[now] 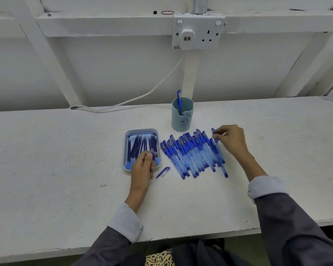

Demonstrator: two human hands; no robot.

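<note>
- Surface (56, 160) left of the tray (141, 129) gives a hand wide room.
- The narrow gap between tray and pens (192, 156) holds a loose cap (163, 172).
- A cup (182, 120) stands just behind the pens.

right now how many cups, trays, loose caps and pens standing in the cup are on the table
cup: 1
tray: 1
loose cap: 1
pen in the cup: 1
total: 4
pens in the row and refills overlap too much to count

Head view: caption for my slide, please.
Left hand pinches a blue piece over the refill tray; right hand pinches a pen at the right end of the pile.
</note>
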